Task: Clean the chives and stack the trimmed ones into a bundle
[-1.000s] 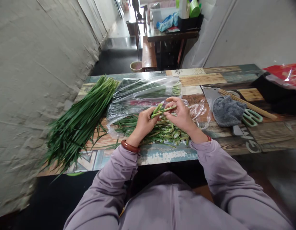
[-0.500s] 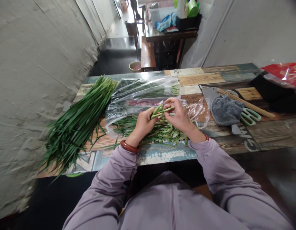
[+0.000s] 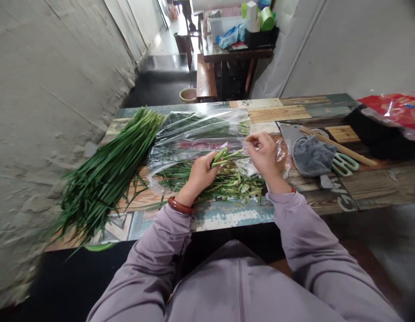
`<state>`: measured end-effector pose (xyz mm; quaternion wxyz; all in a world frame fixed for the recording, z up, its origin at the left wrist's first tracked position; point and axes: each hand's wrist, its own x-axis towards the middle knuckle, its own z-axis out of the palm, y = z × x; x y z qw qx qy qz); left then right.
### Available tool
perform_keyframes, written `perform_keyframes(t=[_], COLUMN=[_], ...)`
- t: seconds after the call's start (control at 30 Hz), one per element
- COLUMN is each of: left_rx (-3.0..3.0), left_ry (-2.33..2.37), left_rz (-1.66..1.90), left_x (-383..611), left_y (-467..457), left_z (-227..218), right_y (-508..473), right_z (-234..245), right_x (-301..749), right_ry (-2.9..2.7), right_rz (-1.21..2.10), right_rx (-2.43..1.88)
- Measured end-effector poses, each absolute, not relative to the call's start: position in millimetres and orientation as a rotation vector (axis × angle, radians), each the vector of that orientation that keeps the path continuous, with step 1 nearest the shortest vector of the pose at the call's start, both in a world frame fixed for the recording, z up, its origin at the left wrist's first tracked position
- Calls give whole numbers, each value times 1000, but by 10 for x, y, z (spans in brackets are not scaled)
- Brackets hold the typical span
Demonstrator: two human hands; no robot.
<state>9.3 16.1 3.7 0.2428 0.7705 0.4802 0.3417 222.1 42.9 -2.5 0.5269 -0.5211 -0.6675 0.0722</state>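
My left hand point(image 3: 203, 172) is closed around a few chive stalks point(image 3: 229, 156), whose pale ends point right. Just beyond those ends, my right hand point(image 3: 263, 152) has its thumb and fingers pinched together; whatever is between them is too small to make out. Below both hands lies a loose heap of chives and trimmings point(image 3: 237, 183). A clear plastic bag point(image 3: 197, 129) with more chives inside stretches behind the hands. To the left, a large bundle of long green chives point(image 3: 116, 165) rests with its pale ends toward the back.
On the right of the wood-patterned table point(image 3: 277, 114) lie a grey cloth point(image 3: 313, 154), green-handled scissors point(image 3: 344, 164), wooden sticks point(image 3: 348, 150) and a red plastic package point(image 3: 395, 107). A rough wall point(image 3: 59, 80) runs along the left. Farther back stand a bench point(image 3: 206, 78) and another table.
My right hand has moved right and slightly up, off the stalk ends it was touching. My left hand still holds the chive stalks in nearly the same place.
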Motion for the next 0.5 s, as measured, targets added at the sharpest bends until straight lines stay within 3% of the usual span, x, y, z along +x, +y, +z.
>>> perform_keyframes(t=[0.23,0.5], left_rx=[2076,2060], left_ry=[1317,1309], left_rz=[950,943], left_x=[77,76], left_y=[160,167], left_z=[11,34], right_y=[386,342], right_z=[111,86], right_x=[2299,2230], right_ry=[-1734,-2003], right_rz=[441,250], right_rx=[-1008,-976])
